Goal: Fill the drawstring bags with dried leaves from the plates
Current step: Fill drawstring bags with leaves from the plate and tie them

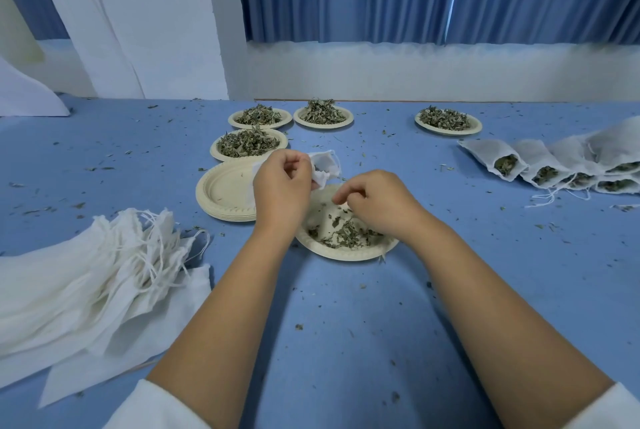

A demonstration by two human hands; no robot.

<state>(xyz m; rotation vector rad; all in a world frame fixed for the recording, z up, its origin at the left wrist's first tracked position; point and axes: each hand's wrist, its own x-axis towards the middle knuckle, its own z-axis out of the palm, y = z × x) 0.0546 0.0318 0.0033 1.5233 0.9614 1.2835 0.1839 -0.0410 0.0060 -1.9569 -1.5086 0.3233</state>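
Past your white sleeves (152, 406), your left hand (282, 186) grips a small white drawstring bag (325, 169) while your right hand (377, 201) fingers (346, 198) pinch dried green leaves (346, 236) over a nearly emptied beige paper plate (346, 256). Filled bags (540, 165) lie right; four heaped plates (216, 151) and many empty bags (86, 283) remain.

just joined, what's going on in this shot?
A person is midway through packing by hand. The left hand holds a white drawstring bag open above a nearly emptied plate, while the right hand pinches dried leaves from it. Four full plates wait at the far side, next to a stack of empty plates. Filled bags lie in a row on the right, and empty bags are piled on the left.
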